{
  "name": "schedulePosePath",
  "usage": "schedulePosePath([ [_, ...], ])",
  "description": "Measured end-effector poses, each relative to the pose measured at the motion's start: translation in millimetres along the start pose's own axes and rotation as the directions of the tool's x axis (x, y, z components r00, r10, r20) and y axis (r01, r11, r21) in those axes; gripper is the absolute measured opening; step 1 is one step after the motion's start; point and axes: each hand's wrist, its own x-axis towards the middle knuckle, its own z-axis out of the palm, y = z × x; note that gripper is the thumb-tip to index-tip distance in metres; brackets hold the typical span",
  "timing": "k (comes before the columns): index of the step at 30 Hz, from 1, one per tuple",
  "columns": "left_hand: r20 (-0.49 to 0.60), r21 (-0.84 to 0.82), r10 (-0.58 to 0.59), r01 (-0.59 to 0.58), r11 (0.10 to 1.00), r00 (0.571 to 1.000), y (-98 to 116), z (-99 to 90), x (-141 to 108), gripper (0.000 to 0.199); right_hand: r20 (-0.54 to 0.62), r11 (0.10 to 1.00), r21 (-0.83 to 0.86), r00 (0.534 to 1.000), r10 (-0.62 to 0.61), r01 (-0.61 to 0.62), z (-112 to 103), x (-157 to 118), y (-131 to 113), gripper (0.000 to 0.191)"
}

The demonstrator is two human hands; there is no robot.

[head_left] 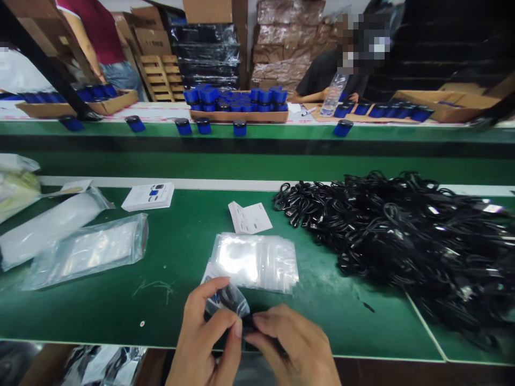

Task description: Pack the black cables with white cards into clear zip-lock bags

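The left hand (205,338) and right hand (292,343) pinched a clear zip bag (225,301) in a narrow grip, seemingly to hold its mouth around a black item (248,323).

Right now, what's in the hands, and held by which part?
The left hand holds a small clear plastic bag by its lower edge; the right hand pinches a black item there, too hidden to identify.

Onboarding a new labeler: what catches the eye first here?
The heap of black cables fills the right of the green bench. At its front edge, the left hand and right hand hold a small clear bag. Beyond, blue cylinders stand along a far green bench.
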Motion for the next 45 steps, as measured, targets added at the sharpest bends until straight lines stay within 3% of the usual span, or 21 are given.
schedulePosePath([
  [2,-0.008,0.015,0.031,-0.031,0.999,0.999,0,0.2,0,0.019,-0.013,0.998,-0.045,0.999,-0.049,0.049,6,0,-2,0.007],
  [4,-0.019,0.034,0.061,-0.060,0.998,0.998,1,2.1,1,0.019,0.029,1.000,0.024,1.000,-0.010,0.009,8,2,-4,0.012],
  [7,-0.038,0.040,0.112,-0.110,0.993,0.993,2,8.5,-1,0.021,0.022,0.988,0.061,0.989,0.144,-0.145,9,6,-5,0.009],
  [9,-0.064,0.022,0.135,-0.134,0.991,0.989,4,12.6,-3,0.025,-0.015,0.946,0.105,0.951,0.309,-0.306,9,10,-5,0.006],
  [11,-0.070,-0.010,0.122,-0.123,0.992,0.990,6,12.6,-4,0.032,0.101,0.870,0.239,0.902,0.420,-0.432,7,15,-5,0.009],
  [13,-0.027,-0.044,0.103,-0.104,0.994,0.994,5,6.0,-1,0.040,0.292,0.817,0.322,0.871,0.394,-0.478,3,22,-7,0.004],
  [14,0.013,-0.061,0.095,-0.094,0.994,0.995,4,0.4,2,0.040,0.369,0.813,0.323,0.856,0.363,-0.484,0,25,-8,0.010],
  [16,0.126,-0.095,0.051,-0.039,0.995,0.991,1,-13.1,10,0.037,0.465,0.824,0.283,0.822,0.330,-0.491,-6,30,-10,0.012],
  [17,0.220,-0.113,-0.001,0.026,0.993,0.975,-1,-19.6,15,0.043,0.488,0.829,0.262,0.809,0.327,-0.493,-9,32,-11,0.011],
  [19,0.450,-0.116,-0.118,0.189,0.975,0.885,-4,-28.5,24,0.059,0.519,0.833,0.248,0.794,0.317,-0.494,-13,35,-12,0.011],
  [21,0.601,-0.113,-0.193,0.321,0.940,0.776,-6,-30.4,31,0.048,0.514,0.812,0.286,0.797,0.318,-0.509,-17,36,-11,0.014],
  [22,0.620,-0.124,-0.215,0.365,0.923,0.755,-6,-29.0,33,0.035,0.498,0.787,0.321,0.801,0.333,-0.527,-19,36,-10,0.016],
  [24,0.566,-0.175,-0.253,0.415,0.893,0.785,-7,-23.9,33,0.011,0.457,0.725,0.382,0.799,0.391,-0.574,-24,34,-7,0.019],
  [25,0.531,-0.205,-0.261,0.421,0.884,0.806,-8,-21.1,33,0.008,0.438,0.704,0.398,0.796,0.417,-0.588,-25,32,-5,0.022],
  [27,0.473,-0.242,-0.262,0.410,0.879,0.841,-10,-16.4,30,0.016,0.419,0.719,0.362,0.792,0.443,-0.594,-27,28,-2,0.031],
  [29,0.457,-0.266,-0.250,0.400,0.877,0.854,-11,-13.8,28,0.022,0.420,0.768,0.264,0.786,0.454,-0.584,-25,25,-1,0.016],
  [30,0.455,-0.275,-0.247,0.399,0.875,0.855,-11,-13.3,27,0.023,0.407,0.790,0.211,0.786,0.465,-0.576,-24,25,-1,0.007],
  [33,0.459,-0.283,-0.273,0.431,0.857,0.845,-11,-14.4,26,0.026,0.336,0.831,0.114,0.808,0.484,-0.545,-23,26,-1,0.017],
  [41,0.478,-0.328,-0.374,0.556,0.764,0.795,-12,-21.2,30,0.023,0.271,0.914,0.074,0.890,0.367,-0.399,-24,25,2,0.019],
  [45,0.427,-0.281,-0.338,0.478,0.832,0.839,-13,-23.3,30,0.026,0.267,0.913,0.084,0.892,0.365,-0.399,-21,23,0,0.019],
])
